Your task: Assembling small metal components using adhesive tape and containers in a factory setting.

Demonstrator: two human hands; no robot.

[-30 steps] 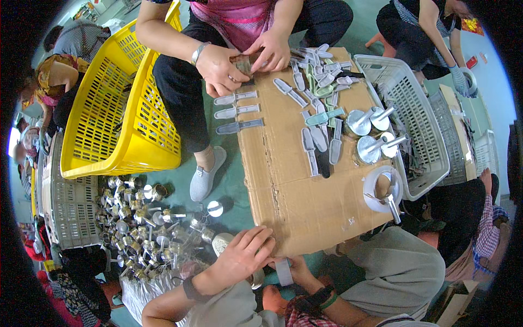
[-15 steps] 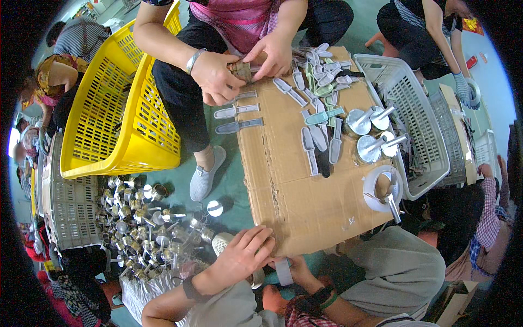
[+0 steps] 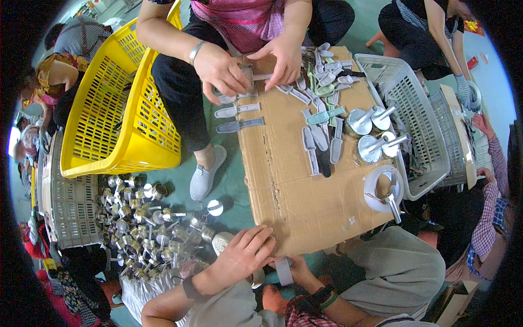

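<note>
My left hand (image 3: pixel 248 252) rests at the near left corner of the cardboard sheet (image 3: pixel 294 207), fingers bent a little and slightly apart, thumb hidden. Just right of it, below the near edge, my right hand (image 3: pixel 298 271) grips a flat grey piece (image 3: pixel 283 271); some of its fingers are hidden. Grey and pale green plastic strips (image 3: pixel 324 116) lie loosely piled on the far cardboard, two more side by side (image 3: pixel 238 110) at its left edge. Several shiny metal discs with tubular handles (image 3: pixel 369 149) stand at the right. A white ring (image 3: pixel 372 203) near them holds a metal piece.
A co-worker's hands (image 3: pixel 222 71) handle a strip at the far edge. A yellow basket (image 3: pixel 117 166) stands at the left. Many metal handled pieces (image 3: pixel 147 229) lie heaped on the floor. A grey basket (image 3: pixel 436 163) with strips stands right; other people sit around.
The co-worker's hands have drawn apart and shifted over the cardboard's far left edge, with a pale strip showing between them. At far right, another person's arm has risen. My hands stay put.
</note>
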